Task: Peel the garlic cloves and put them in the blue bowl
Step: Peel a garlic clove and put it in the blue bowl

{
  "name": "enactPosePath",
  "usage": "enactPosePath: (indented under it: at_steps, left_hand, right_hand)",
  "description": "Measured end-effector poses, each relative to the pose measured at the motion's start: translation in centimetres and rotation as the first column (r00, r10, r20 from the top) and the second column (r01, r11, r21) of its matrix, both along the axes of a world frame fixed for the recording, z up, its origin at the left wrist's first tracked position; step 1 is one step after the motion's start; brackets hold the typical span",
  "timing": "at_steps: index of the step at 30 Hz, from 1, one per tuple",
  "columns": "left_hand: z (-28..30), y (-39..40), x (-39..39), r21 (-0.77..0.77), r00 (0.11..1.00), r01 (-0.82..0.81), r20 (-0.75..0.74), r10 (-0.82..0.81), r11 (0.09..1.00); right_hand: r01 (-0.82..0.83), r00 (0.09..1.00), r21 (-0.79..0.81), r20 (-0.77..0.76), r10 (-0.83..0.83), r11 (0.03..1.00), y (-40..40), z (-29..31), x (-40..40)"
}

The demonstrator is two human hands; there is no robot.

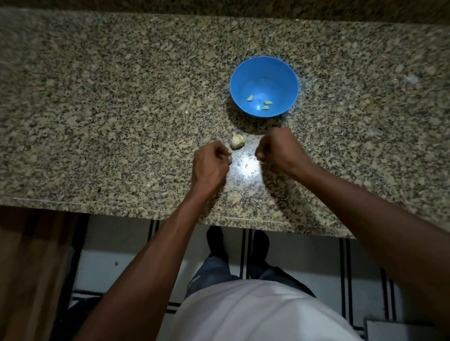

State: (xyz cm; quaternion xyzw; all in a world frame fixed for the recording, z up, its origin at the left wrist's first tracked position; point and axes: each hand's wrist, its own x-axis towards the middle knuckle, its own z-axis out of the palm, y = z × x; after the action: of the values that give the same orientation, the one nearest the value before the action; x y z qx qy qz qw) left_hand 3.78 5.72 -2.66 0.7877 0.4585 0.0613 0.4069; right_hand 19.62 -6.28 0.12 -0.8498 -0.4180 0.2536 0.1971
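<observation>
The blue bowl (286,70) stands on the granite counter and holds three peeled garlic cloves (250,98). The rest of a garlic bulb (237,141), still in its papery skin, lies just in front of the bowl. My left hand (213,163) is directly left of the bulb, fingers curled, pinching a small pale garlic clove (229,152) at the fingertips. My right hand (279,149) is to the bulb's right, fingers curled, and pinches a thin pale piece of garlic skin (261,160). The two hands are a short gap apart, above a bright reflection on the stone.
The speckled granite counter (111,111) runs across the view, its front edge (142,210) near my body. A small pale scrap (187,111) lies left of the bowl. A wooden cabinet (23,272) is at lower left, with tiled floor below.
</observation>
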Motion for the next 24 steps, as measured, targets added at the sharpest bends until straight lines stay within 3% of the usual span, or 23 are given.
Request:
enactPosePath:
  at_steps: [1,3,5,10,18,24]
  left_hand:
    - [0.1,-0.2,-0.3,-0.019,0.999,-0.023,0.025,0.024,1.000]
    - [0.2,-0.7,-0.7,-0.047,0.997,-0.032,0.071,0.035,0.998]
    - [0.2,-1.3,-1.0,-0.087,0.989,-0.019,0.142,0.031,0.996]
    - [1.7,-2.3,-0.6,-0.256,0.931,0.082,0.364,0.018,0.963]
    - [3.0,-1.9,-0.7,-0.301,0.899,0.134,0.438,0.013,0.944]
    - [3.1,-2.0,-0.5,-0.238,0.908,0.140,0.419,-0.028,0.961]
  right_hand:
    - [0.143,0.965,0.059,-0.232,-0.125,0.988,-0.7,0.0,0.3]
    - [0.413,0.756,0.120,-0.597,-0.267,0.903,-2.2,0.2,0.1]
    - [0.497,0.605,0.112,-0.756,-0.251,0.860,-3.2,0.4,-0.7]
    - [0.529,0.489,0.099,-0.847,-0.207,0.843,-3.5,1.2,-2.3]
    - [0.474,0.632,0.192,-0.754,-0.180,0.860,-3.2,1.5,-2.4]
    - [0.554,0.595,0.209,-0.776,-0.208,0.806,-3.1,0.9,-2.7]
